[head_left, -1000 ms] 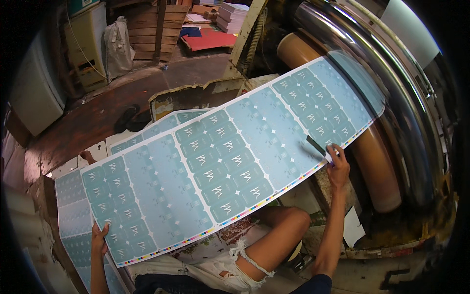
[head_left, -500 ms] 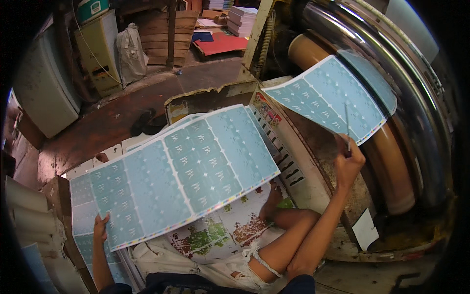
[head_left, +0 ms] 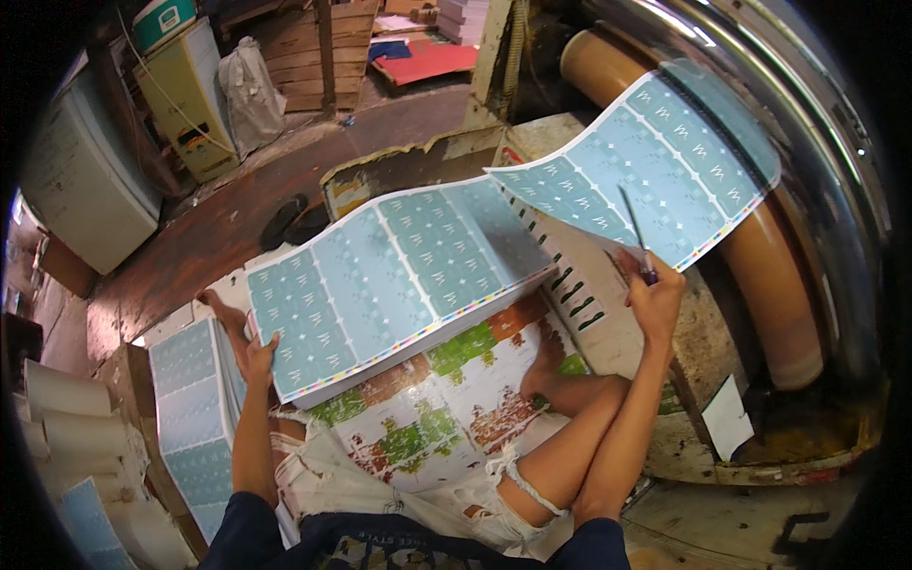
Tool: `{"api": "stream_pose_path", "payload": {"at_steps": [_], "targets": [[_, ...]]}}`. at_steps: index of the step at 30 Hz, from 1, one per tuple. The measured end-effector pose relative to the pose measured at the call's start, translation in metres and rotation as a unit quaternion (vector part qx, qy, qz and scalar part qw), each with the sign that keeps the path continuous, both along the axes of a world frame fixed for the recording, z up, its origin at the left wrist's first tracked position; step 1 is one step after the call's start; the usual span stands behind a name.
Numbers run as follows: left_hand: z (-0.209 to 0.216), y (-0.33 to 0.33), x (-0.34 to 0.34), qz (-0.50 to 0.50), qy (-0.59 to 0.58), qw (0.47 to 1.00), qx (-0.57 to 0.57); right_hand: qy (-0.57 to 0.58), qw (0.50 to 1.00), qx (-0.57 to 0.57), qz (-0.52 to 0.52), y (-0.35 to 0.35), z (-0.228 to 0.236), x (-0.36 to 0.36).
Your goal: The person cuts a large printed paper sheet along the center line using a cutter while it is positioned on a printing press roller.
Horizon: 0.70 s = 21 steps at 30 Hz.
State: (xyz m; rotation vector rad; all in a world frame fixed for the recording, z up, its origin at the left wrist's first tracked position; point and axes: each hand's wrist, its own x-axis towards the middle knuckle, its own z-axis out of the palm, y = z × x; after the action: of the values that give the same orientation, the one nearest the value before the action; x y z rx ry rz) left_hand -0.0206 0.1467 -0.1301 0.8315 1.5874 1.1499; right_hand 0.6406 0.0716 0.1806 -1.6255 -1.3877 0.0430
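Note:
A stack of blue-green printed sheets (head_left: 408, 347) lies in front of me, a similar sheet (head_left: 351, 275) on top with its far right end bent upward. My left hand (head_left: 259, 361) is closed on the near left edge of that top sheet, thumb above. A second printed sheet (head_left: 608, 157) hangs out of the machine rollers (head_left: 774, 304), its free end over the stack's right end. My right hand (head_left: 657, 296) is closed around a thin, dark, pointed tool (head_left: 632, 218), whose tip lies over this sheet; its exact kind is unclear. The fingers are beside the sheet's lower edge.
More printed sheets (head_left: 195, 418) lie at the left. Under my bare legs is a patterned board (head_left: 427, 437). A slotted panel (head_left: 570, 294) sits between stack and rollers. A white card (head_left: 728, 420) stands at the lower right. Cabinets (head_left: 185, 104) stand at the far left.
My left hand has moved right and up, bringing its sheet onto the stack. The other sheet has come farther out of the rollers. My right hand stays near it with the tool.

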Motion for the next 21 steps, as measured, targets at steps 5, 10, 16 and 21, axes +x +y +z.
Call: {"api": "stream_pose_path", "payload": {"at_steps": [5,10,16,21], "targets": [[0.034,0.012,0.096,0.000,0.476,0.862,0.172,0.064,0.989,-0.135,0.007,-0.011,0.013,0.000],[0.063,0.015,0.250,-0.303,0.374,0.824,0.299,0.111,0.956,-0.254,0.098,-0.016,0.006,0.014],[0.074,0.020,0.335,-0.477,0.477,0.700,0.235,0.123,0.918,-0.341,0.159,-0.024,0.025,-0.006],[0.082,0.039,0.362,-0.496,0.496,0.690,0.181,0.111,0.886,-0.392,0.219,-0.018,0.038,-0.013]]}}
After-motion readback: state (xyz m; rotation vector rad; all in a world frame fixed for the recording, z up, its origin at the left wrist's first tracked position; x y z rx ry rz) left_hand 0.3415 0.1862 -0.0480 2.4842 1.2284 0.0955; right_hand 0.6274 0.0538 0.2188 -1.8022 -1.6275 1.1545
